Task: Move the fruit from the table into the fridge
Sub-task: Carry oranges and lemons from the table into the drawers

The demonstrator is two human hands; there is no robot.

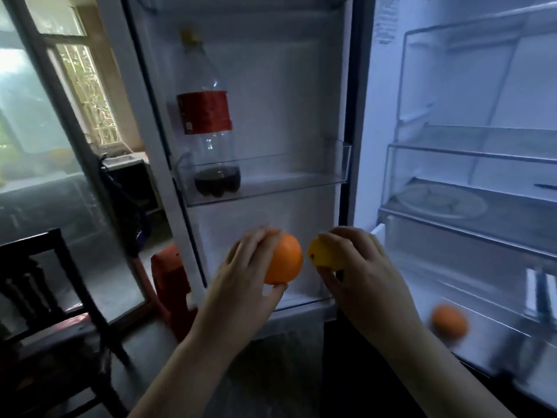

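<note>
Two pieces of fruit are in hand in front of the open fridge (470,152): the left hand (244,267) curls around an orange (286,259), and the right hand (355,260) grips a yellow fruit (321,254), likely a lemon. Both hover by the door shelf, not yet inside. Another orange (448,324) already lies low in the fridge on the right, so part of the job looks done. These two remain to be set down; whether more fruit waits on the table cannot be seen.
</note>
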